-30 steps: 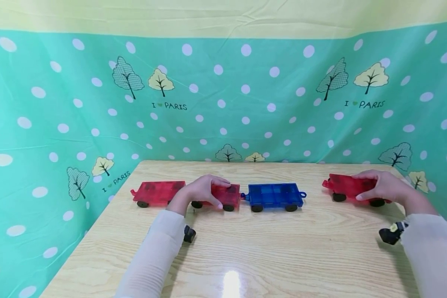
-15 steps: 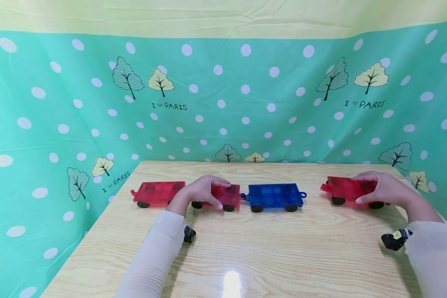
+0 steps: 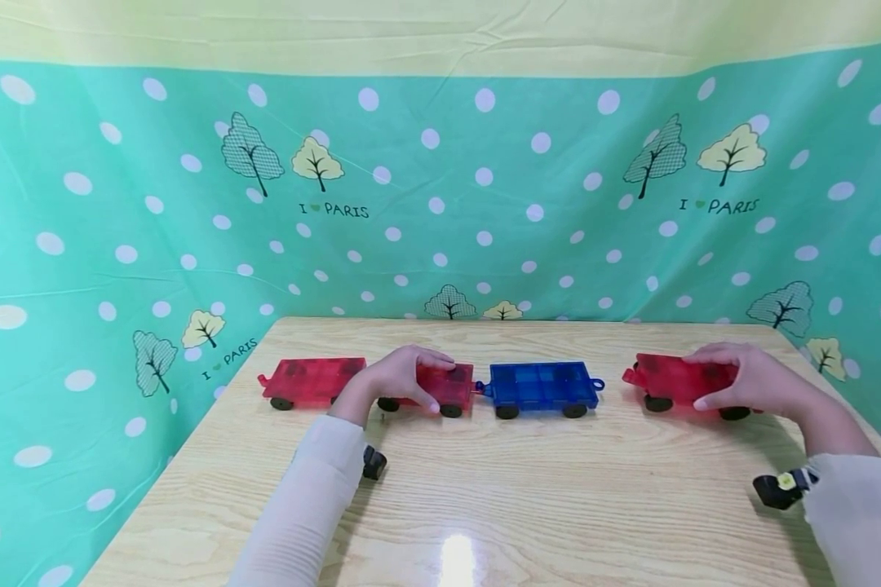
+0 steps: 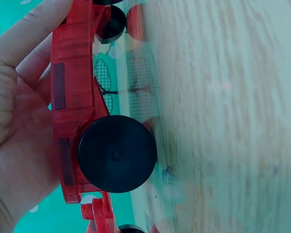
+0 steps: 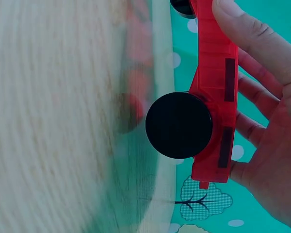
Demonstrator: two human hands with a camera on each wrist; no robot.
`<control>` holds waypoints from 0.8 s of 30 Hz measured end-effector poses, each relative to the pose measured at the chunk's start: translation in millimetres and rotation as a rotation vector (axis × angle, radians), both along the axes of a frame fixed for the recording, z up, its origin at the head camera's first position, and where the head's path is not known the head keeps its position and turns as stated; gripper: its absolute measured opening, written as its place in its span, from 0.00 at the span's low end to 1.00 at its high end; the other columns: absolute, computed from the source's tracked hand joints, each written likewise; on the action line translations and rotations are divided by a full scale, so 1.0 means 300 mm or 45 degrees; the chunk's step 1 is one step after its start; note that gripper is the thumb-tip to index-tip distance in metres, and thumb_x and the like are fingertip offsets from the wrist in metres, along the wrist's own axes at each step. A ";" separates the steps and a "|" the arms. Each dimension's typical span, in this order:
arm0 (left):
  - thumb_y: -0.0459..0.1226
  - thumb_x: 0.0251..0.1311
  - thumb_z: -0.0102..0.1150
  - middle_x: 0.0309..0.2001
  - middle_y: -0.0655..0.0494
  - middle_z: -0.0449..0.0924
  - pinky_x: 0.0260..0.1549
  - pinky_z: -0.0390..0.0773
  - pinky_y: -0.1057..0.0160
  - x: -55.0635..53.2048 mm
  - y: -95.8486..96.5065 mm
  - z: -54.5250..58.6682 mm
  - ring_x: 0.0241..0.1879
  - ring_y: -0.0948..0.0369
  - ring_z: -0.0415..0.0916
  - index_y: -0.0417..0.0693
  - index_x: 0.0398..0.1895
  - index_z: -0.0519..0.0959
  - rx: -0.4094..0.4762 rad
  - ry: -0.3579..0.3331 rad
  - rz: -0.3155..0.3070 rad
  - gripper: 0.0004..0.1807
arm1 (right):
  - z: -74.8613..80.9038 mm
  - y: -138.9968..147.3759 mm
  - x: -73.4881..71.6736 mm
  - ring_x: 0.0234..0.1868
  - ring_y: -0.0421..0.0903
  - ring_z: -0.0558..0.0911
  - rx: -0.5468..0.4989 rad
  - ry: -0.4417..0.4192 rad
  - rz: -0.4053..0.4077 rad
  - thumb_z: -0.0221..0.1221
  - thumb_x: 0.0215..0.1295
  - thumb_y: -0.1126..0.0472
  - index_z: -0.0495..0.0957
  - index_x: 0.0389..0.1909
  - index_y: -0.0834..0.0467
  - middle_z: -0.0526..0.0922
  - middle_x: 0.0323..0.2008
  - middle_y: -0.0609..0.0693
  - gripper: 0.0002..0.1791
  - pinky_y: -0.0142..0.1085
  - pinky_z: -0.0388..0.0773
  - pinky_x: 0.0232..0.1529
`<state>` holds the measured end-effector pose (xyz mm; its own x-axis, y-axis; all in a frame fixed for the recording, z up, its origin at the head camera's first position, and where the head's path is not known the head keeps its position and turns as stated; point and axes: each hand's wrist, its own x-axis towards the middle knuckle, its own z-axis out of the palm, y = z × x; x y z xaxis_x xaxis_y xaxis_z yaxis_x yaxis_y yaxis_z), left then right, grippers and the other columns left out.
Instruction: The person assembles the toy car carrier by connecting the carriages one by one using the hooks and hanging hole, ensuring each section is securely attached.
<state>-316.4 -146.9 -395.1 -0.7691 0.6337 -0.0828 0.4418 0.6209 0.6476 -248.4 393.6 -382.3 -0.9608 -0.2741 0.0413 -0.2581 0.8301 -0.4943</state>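
Note:
My left hand [image 3: 400, 377] grips a translucent red toy train car [image 3: 453, 381], thumb on its near side. This car's black wheels stand on the table, and its right end meets the coupling of a blue toy train car [image 3: 542, 385]. Left of it stands another red car [image 3: 314, 380]; a red hook [image 4: 99, 209] shows between them in the left wrist view. To the right, my right hand [image 3: 752, 381] holds a third red car [image 3: 664, 380] by its right part, hook pointing left. A gap separates that hook from the blue car's ring. Whether its wheels touch the table I cannot tell.
The cars are on a light wood-grain table [image 3: 543, 497]. Behind it and along the sides hangs a green dotted cloth [image 3: 440, 187] with printed trees. Black wrist cameras [image 3: 781, 487] sit below both hands.
My right hand has moved the third red car left and slightly nearer to me, closing part of the gap to the blue car. The left hand and the other cars stay put.

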 end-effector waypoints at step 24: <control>0.39 0.41 0.81 0.65 0.61 0.71 0.63 0.67 0.58 0.007 0.003 0.008 0.69 0.57 0.60 0.55 0.63 0.77 -0.011 -0.008 0.008 0.40 | -0.030 -0.058 0.035 0.54 0.67 0.70 -0.009 0.070 0.080 0.79 0.38 0.48 0.79 0.54 0.66 0.73 0.55 0.69 0.42 0.45 0.80 0.38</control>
